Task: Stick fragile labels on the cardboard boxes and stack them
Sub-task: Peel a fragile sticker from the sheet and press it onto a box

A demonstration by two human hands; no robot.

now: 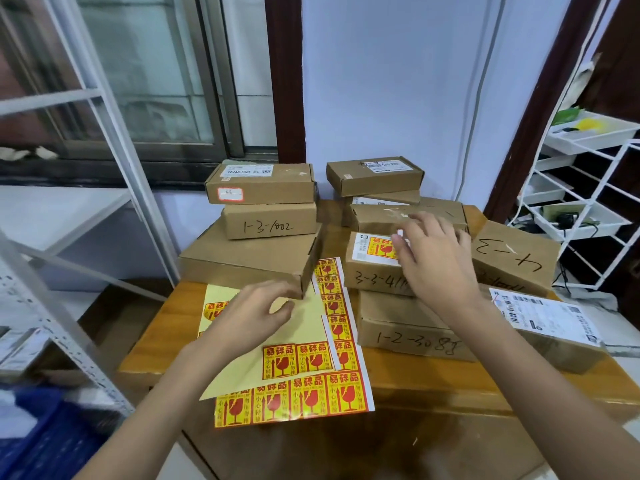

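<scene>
Our right hand (434, 259) rests, fingers spread, on the labelled box (375, 268) stacked right of centre on the bench (162, 327), the left hand (249, 315) hovers open over the thin, floppy label sheets (304, 393), and we judge the box light, stiff, best gripped by its sides.

One view only — a wide-angle camera worn on the person's head, looking forward and down from close above a wooden table (433, 393). Both forearms reach in from the bottom edge. The view faces a pale wall (381, 81) and a window (138, 71) — straight lines bend near the edges.
</scene>
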